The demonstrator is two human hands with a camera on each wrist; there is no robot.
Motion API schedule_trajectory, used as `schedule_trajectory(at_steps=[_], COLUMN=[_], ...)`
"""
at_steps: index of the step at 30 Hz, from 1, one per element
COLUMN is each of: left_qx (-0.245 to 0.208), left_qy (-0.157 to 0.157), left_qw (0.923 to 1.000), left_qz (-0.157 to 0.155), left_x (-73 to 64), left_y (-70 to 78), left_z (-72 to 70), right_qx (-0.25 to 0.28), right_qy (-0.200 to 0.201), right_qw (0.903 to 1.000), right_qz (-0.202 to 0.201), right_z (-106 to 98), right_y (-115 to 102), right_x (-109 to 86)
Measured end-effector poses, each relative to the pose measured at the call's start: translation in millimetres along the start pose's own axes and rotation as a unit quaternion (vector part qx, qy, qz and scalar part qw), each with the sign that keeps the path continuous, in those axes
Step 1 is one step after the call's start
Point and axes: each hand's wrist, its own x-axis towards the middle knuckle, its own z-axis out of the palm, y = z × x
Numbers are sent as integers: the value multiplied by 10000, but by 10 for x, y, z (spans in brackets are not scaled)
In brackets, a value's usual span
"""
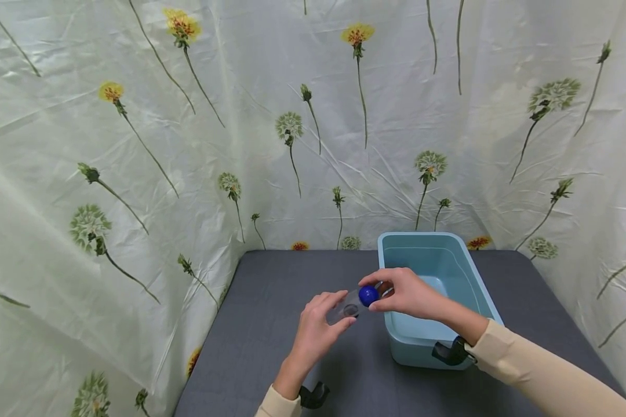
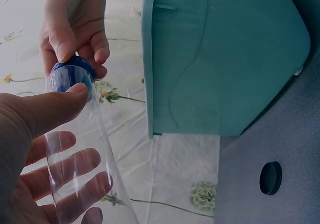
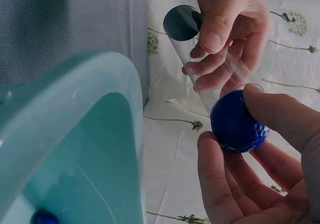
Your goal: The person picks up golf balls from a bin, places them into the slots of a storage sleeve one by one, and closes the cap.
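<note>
My left hand (image 1: 313,327) grips a clear plastic tube (image 3: 206,91), tilted in the air beside the bin. A black cap (image 3: 182,23) closes the tube's far end. At the open end, my right hand (image 1: 409,293) pinches a dimpled blue golf ball (image 3: 237,123) between thumb and fingers. In the left wrist view, the golf ball (image 2: 72,76) sits at the tube's mouth, its lower part within the clear wall. The left thumb lies along the tube near the ball.
A light blue plastic bin (image 1: 477,278) stands on the dark grey table (image 1: 271,324), under the right forearm. Inside it, another blue ball (image 3: 45,217) partly shows. A loose black cap (image 2: 271,178) lies on the table. Flower-printed curtains (image 1: 261,162) hang behind and at both sides.
</note>
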Motion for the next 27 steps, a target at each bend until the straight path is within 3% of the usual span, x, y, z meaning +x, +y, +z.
schedule_trajectory(at_steps=[13,27], left_qx=[-86,-343], left_qy=[-137,-71], left_qw=[9999,9989], left_qz=[-14,-299], left_x=[-16,-50], left_y=[-8,-20], left_z=[17,-13], right_qx=[186,-137], right_qy=[-45,138], right_qw=[9998,9997], right_qz=[-80,-134], right_z=[12,-133], right_y=[25,27], right_x=[-2,30])
